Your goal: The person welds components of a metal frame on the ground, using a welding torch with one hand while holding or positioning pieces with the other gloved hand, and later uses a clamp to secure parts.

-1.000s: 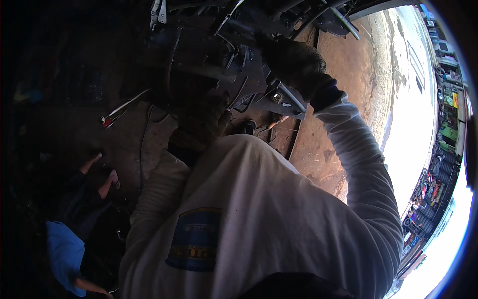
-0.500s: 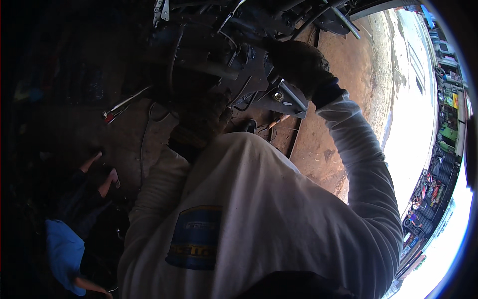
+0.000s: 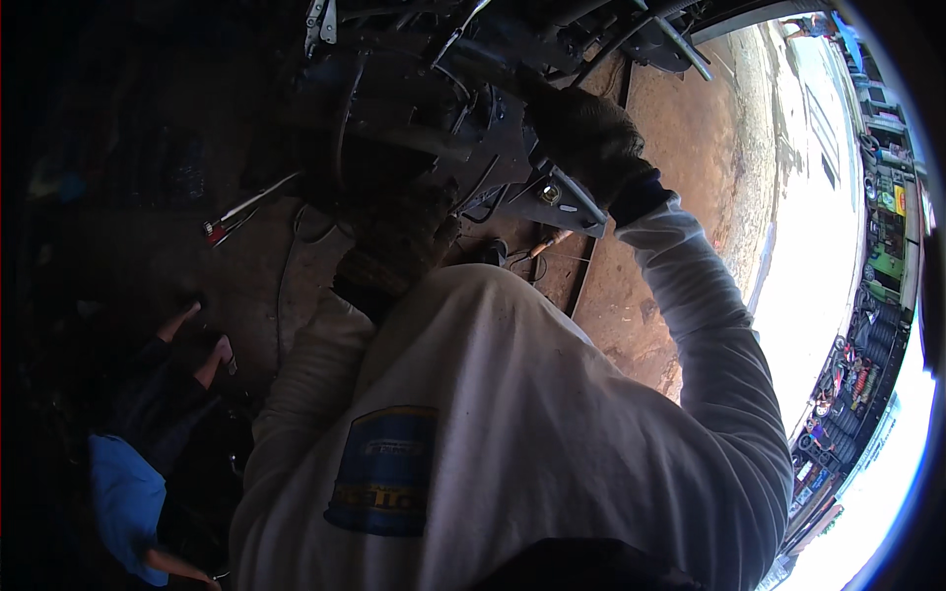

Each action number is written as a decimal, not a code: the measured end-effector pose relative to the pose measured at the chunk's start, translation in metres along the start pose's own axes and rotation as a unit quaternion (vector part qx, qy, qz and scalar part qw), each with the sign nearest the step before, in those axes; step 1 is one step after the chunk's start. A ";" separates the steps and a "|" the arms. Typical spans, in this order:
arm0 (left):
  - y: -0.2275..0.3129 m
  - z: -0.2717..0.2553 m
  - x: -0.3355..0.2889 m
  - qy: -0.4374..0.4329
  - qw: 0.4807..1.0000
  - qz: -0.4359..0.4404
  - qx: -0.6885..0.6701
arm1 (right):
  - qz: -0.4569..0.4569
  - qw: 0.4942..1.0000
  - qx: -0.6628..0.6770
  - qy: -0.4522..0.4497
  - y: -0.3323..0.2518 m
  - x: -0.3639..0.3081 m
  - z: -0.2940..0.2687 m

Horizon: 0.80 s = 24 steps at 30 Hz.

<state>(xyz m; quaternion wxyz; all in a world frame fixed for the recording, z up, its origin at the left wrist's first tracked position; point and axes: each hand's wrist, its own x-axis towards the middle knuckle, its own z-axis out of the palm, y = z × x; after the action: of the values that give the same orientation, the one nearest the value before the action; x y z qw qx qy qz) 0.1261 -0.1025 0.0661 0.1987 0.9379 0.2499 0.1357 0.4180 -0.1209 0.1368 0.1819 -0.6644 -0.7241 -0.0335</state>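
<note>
A dark metal machine frame with rods and hoses (image 3: 404,118) fills the upper middle. My right hand (image 3: 588,138), in a dark, dirty work glove, is up against the frame's right part. Its fingers curl in on the far side, and what they hold is lost in the dark. Below it sits an angled metal plate (image 3: 567,209) with a bright round fitting (image 3: 548,194). My left hand (image 3: 399,236), gloved too, is lower and to the left, close under the frame; its fingers merge with the shadow.
At left, a thin metal rod with a red end (image 3: 210,229) sticks out from the frame. A cable (image 3: 286,276) runs down the floor. Another person in a blue shirt (image 3: 128,502) is at lower left. Locking pliers (image 3: 320,25) show at the top. Shelves of parts (image 3: 877,315) line the far right.
My right hand and forearm have shifted slightly left and down. My left hand stays in about the same place.
</note>
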 end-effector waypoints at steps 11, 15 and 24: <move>-0.002 0.003 -0.001 0.036 0.998 0.027 0.040 | 0.053 0.997 0.021 0.043 0.004 -0.021 0.023; -0.002 0.002 0.001 0.080 0.990 0.057 0.104 | 0.065 0.997 0.006 0.033 0.011 -0.034 0.024; -0.003 0.015 -0.008 0.128 0.926 0.083 0.344 | 0.131 0.991 0.014 -0.017 0.002 -0.035 0.023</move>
<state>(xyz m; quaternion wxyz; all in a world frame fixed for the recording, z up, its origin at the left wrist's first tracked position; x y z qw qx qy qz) 0.1235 -0.1088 0.0499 -0.1819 0.9407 0.2254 0.1768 0.4169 -0.1467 0.1044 0.1820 -0.7512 -0.6344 0.0116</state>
